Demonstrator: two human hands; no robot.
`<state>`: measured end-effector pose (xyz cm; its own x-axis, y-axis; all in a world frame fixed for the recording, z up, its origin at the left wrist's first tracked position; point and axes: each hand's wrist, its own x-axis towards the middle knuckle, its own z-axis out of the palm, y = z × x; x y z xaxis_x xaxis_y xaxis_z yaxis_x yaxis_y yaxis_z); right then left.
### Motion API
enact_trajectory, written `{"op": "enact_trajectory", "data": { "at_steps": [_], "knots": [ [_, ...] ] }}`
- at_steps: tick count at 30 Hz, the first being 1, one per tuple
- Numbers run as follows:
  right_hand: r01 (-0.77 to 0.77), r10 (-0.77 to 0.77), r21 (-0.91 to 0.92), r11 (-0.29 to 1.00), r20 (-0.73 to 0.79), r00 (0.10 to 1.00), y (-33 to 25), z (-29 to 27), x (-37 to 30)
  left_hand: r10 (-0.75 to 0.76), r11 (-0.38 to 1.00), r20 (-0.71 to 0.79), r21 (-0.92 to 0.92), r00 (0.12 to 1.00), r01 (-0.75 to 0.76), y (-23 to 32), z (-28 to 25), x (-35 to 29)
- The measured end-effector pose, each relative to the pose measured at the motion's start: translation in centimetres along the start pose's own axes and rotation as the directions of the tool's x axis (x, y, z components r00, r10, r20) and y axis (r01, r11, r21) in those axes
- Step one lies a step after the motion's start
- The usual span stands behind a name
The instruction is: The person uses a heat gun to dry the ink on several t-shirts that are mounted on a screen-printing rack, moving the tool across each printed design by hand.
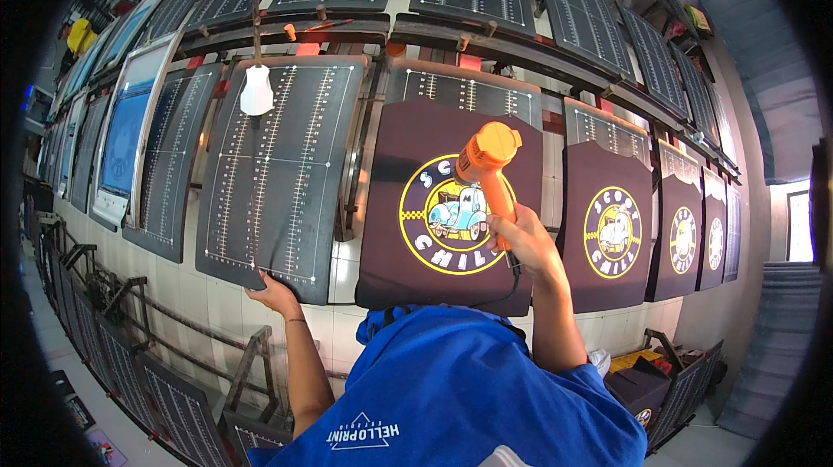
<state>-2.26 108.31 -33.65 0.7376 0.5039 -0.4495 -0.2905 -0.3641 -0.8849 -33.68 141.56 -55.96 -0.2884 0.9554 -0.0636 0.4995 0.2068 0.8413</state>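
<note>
Head view: hands well apart, the right hand [528, 240] wraps an orange heat gun [493, 154] above the central dark shirt [395, 185]; the left hand [276, 295] touches the gridded board [282, 180] at centre-left, grip unclear. The central print [447, 215] looks more fully coloured than the right-hand shirt [607, 267], which seems to lack blue. Only narrow gaps part the boards; a white hanging object [257, 91] limits room at upper left.

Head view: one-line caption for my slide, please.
Right hand holds an orange plastic blower over a black printed T-shirt; left hand touches a dark, ruled rectangular board.
</note>
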Motion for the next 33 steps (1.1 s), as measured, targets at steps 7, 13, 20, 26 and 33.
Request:
{"op": "enact_trajectory", "data": {
  "at_steps": [7, 13, 20, 26, 33],
  "knots": [
    [-0.039, 0.039, 0.027, 0.999, 0.018, 0.999, 0.1, -0.2, 0.0, -0.026, 0.999, -0.01, 0.025, 1.0, 0.026, 0.4, -0.1, -0.2],
    [-0.035, 0.036, 0.019, 0.999, -0.002, 0.999, 0.1, 0.2, -0.4, -0.024, 1.0, -0.001, 0.009, 1.0, 0.024, 1.3, -0.1, -0.6],
    [-0.063, 0.063, -0.014, 0.998, -0.019, 0.998, 0.4, -0.8, -0.5, 0.002, 1.0, 0.002, 0.009, 1.0, -0.002, 1.2, -0.2, -0.6],
    [-0.054, 0.055, 0.01, 0.998, -0.043, 0.998, 0.7, -1.5, -0.8, -0.024, 0.999, 0.006, 0.035, 1.0, 0.024, 1.1, -0.3, -0.5],
    [-0.063, 0.065, 0.02, 0.998, -0.083, 0.994, 0.8, -2.3, -0.3, -0.013, 1.0, -0.025, -0.004, 1.0, 0.013, 0.1, 0.1, -0.1]
  ]
}}
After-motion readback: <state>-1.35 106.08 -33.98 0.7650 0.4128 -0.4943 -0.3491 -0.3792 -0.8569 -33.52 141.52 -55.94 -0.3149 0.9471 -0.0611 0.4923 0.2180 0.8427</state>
